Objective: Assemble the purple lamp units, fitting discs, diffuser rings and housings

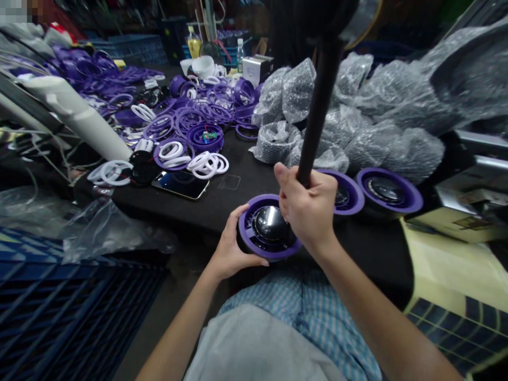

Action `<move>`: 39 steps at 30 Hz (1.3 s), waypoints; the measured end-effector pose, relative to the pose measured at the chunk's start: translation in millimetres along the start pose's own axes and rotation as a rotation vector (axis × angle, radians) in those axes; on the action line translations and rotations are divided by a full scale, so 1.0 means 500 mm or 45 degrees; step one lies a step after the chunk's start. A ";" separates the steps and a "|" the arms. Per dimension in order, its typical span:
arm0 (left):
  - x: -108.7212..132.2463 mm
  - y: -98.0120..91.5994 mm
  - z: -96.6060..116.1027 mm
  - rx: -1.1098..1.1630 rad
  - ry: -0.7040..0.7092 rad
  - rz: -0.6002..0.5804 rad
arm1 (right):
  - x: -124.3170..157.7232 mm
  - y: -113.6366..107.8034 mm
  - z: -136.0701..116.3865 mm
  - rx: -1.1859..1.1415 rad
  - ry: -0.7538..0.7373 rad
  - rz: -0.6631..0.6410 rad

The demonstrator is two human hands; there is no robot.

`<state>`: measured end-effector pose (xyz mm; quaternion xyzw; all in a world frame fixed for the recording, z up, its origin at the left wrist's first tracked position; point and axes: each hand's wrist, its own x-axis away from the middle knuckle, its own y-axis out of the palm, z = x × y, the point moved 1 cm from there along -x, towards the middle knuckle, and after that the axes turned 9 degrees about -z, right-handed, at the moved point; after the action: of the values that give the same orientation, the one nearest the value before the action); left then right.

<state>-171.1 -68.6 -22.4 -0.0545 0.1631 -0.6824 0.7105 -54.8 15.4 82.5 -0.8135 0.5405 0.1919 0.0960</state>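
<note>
A purple-rimmed round housing (248,241) with a shiny black dome in its middle sits at the table's front edge, just above my lap. My left hand (232,246) curls around its left side, thumb along the front of the rim and fingers at the back. My right hand (307,203) is closed in a fist around a dark upright rod (319,106), over the housing's right part. The rod rises toward a blurred black mass at the top. Its lower end is mostly hidden by my fist. Two similar housings, a nearer one (353,193) and a farther one (415,196), stand to the right.
Bubble-wrapped items (357,121) pile up at the back right. Purple rings (190,120), white rings (204,165) and a phone (180,185) lie on the black table (198,211). A white tube (79,116) leans at left. Blue crates (59,296) stand below left.
</note>
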 end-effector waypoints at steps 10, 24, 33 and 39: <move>-0.009 0.011 0.001 -0.087 0.043 0.174 | 0.020 -0.022 -0.058 -0.368 0.019 -0.098; 0.060 0.158 0.026 -0.327 -0.055 0.664 | 0.031 -0.036 -0.060 -0.306 -0.141 0.135; 0.049 0.149 -0.003 -0.521 0.087 0.725 | 0.006 -0.009 -0.024 -0.201 -0.060 0.117; 0.046 0.151 -0.012 -0.592 0.186 0.742 | -0.008 -0.004 0.005 -0.046 -0.001 0.176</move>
<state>-100.6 -85.9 -54.2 -0.1168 0.3725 -0.3986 0.8299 -55.1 20.6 81.8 -0.7759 0.5917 0.2081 0.0679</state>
